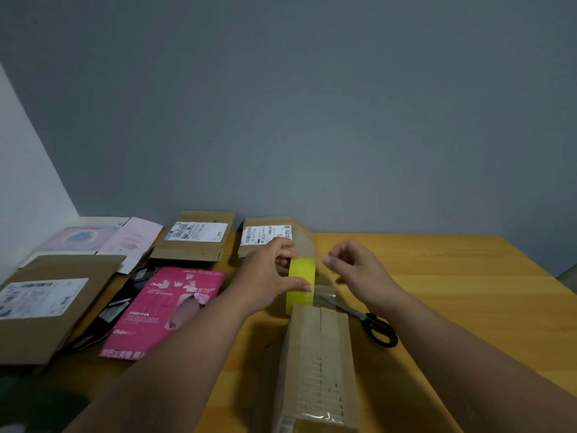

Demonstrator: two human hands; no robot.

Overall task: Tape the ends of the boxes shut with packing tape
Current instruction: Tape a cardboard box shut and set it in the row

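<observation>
A long brown cardboard box (318, 364) lies lengthwise in front of me on the wooden table (468, 292). At its far end my left hand (268, 276) grips a yellow roll of packing tape (301, 281), thumb across its face. My right hand (352, 267) hovers just right of the roll with fingers curled; a clear strip of tape (324, 292) seems to run from the roll toward it, but whether it pinches the strip is unclear.
Black-handled scissors (368, 320) lie right of the box. Behind the roll stand two labelled brown boxes (268, 237) (195, 237). A pink box (165, 310) and a larger brown box (53, 304) lie at left, pale flat packs (103, 239) behind them.
</observation>
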